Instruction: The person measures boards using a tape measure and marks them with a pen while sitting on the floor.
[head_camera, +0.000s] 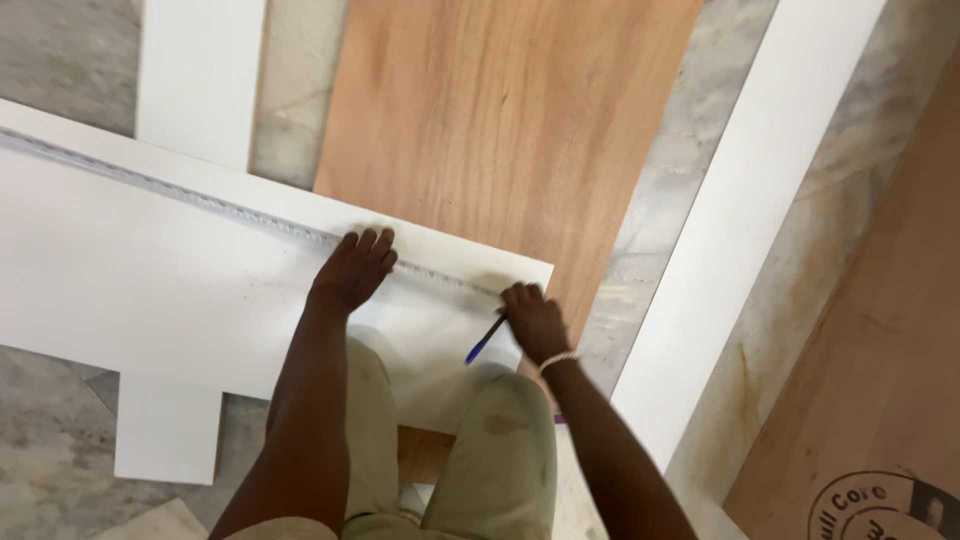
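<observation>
A large white board (150, 280) lies across the floor in front of me. Along it runs a long metal straightedge (220, 208), from the far left to near the board's right end. My left hand (355, 268) presses flat on the straightedge, fingers spread. My right hand (533, 320) grips a blue pen (486, 340) with its tip at the straightedge near the board's right end. My knees sit just below the board.
A brown plywood sheet (500, 120) lies under the white board. A long white strip (740, 210) runs diagonally at right, another white panel (195, 75) stands top left. More plywood (880, 380) fills the right corner. The floor is grey stone.
</observation>
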